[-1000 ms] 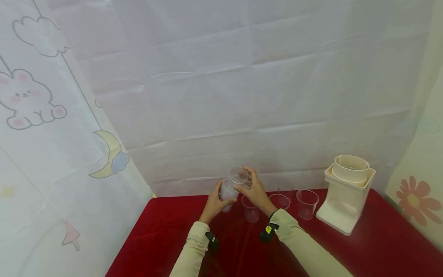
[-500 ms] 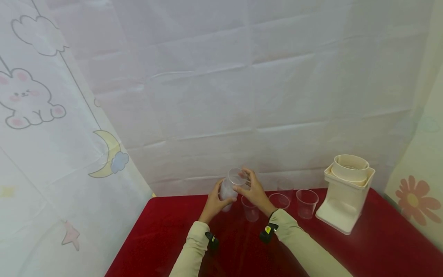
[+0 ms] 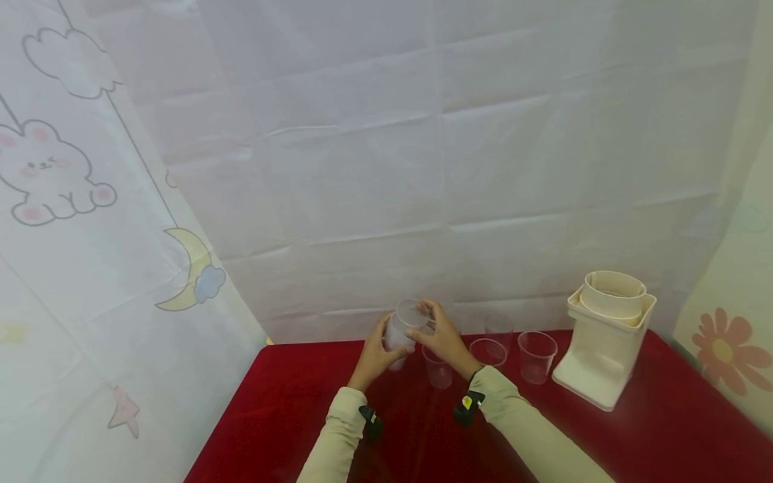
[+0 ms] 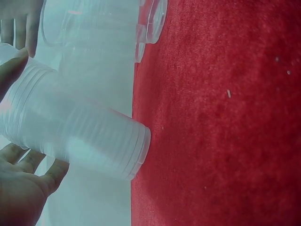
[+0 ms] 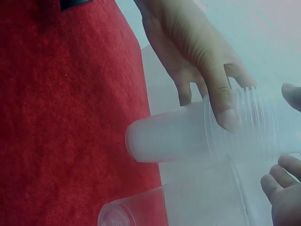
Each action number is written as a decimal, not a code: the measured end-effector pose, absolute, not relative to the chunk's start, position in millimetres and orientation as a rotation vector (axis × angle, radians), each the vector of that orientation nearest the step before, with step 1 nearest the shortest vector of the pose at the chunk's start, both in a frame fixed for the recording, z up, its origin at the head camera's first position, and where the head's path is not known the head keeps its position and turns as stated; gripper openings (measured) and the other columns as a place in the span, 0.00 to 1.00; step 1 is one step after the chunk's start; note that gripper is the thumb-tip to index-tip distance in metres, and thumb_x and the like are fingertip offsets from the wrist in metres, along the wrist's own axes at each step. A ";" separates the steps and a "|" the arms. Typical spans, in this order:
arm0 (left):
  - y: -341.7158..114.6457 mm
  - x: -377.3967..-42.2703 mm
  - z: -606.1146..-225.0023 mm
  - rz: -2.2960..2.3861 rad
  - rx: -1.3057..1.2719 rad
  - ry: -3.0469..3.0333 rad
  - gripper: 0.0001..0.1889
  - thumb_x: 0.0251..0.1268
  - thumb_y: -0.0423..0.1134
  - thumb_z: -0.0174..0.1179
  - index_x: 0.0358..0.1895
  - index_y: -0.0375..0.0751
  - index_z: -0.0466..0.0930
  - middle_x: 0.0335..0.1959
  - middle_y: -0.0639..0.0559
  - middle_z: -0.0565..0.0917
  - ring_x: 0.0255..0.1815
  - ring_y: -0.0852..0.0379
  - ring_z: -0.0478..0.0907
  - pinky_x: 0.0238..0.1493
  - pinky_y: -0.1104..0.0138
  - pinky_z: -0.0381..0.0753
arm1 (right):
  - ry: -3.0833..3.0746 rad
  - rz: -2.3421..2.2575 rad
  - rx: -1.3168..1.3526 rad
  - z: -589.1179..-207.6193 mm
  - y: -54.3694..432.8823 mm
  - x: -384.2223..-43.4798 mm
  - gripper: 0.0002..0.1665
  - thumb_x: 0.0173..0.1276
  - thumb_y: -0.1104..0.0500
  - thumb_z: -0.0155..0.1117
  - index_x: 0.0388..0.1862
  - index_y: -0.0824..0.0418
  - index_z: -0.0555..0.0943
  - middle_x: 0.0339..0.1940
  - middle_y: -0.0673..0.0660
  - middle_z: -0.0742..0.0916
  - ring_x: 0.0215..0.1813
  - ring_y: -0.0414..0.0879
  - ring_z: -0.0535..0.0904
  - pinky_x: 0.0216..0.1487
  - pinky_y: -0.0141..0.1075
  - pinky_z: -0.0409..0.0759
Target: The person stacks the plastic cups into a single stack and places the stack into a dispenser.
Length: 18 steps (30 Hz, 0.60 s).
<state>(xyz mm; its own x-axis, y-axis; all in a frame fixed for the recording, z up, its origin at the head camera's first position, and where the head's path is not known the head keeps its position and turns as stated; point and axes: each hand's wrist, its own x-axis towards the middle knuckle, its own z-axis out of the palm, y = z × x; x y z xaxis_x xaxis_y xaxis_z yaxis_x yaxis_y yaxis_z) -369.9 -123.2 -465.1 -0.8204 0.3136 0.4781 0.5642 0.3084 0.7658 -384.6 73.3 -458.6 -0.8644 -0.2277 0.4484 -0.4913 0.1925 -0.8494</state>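
A stack of nested clear plastic cups [image 3: 396,335] stands slightly tilted, its base near the red tablecloth, in the head view. My left hand [image 3: 376,352] grips the stack from the left, thumb in front and fingers behind. Its ribbed rims [image 5: 249,113] show beside the left thumb in the right wrist view. At the top of the stack is one clear plastic cup [image 3: 413,315], its mouth facing up. My right hand [image 3: 445,341] holds that cup from the right between thumb and fingers. In the left wrist view, the right hand's fingers [image 4: 21,30] appear beyond the stack.
On the red tablecloth [image 3: 290,416], single clear cups stand to the right: one cup [image 3: 439,372] below my right hand, another cup [image 3: 536,362] farther right, others between them. A cream plastic stand with a round top [image 3: 604,349] is at the right. A white wall sheet hangs behind.
My right hand and the top cup have come down slightly, bringing the cup closer onto the stack. The left hand and the stack have stayed in place.
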 end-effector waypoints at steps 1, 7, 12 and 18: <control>-123.2 -369.7 -464.9 -1.521 -0.803 -2.335 0.41 0.59 0.29 0.71 0.74 0.36 0.60 0.63 0.35 0.76 0.54 0.38 0.77 0.48 0.45 0.78 | -2.248 1.732 0.693 -459.2 73.3 -384.9 0.46 0.66 0.60 0.72 0.75 0.66 0.58 0.73 0.69 0.69 0.75 0.62 0.62 0.70 0.56 0.63; -123.4 -369.4 -465.7 -1.522 -0.814 -2.344 0.41 0.60 0.30 0.70 0.75 0.35 0.59 0.63 0.34 0.76 0.55 0.38 0.77 0.48 0.46 0.79 | -2.261 1.693 0.710 -453.9 70.6 -377.4 0.45 0.66 0.64 0.71 0.74 0.73 0.57 0.73 0.75 0.66 0.74 0.67 0.62 0.68 0.58 0.65; -124.0 -377.6 -478.0 -1.528 -0.784 -2.340 0.41 0.59 0.32 0.71 0.75 0.41 0.60 0.63 0.40 0.76 0.54 0.43 0.77 0.47 0.50 0.80 | -2.285 1.714 0.735 -432.3 70.7 -357.3 0.44 0.66 0.67 0.69 0.72 0.79 0.55 0.72 0.79 0.65 0.73 0.71 0.61 0.67 0.59 0.65; -124.9 -381.8 -479.5 -1.520 -0.774 -2.359 0.41 0.60 0.35 0.71 0.76 0.43 0.60 0.64 0.41 0.75 0.55 0.43 0.77 0.49 0.49 0.80 | -2.279 1.719 0.715 -452.5 69.1 -378.0 0.44 0.66 0.63 0.71 0.73 0.73 0.58 0.72 0.74 0.67 0.74 0.66 0.62 0.68 0.57 0.66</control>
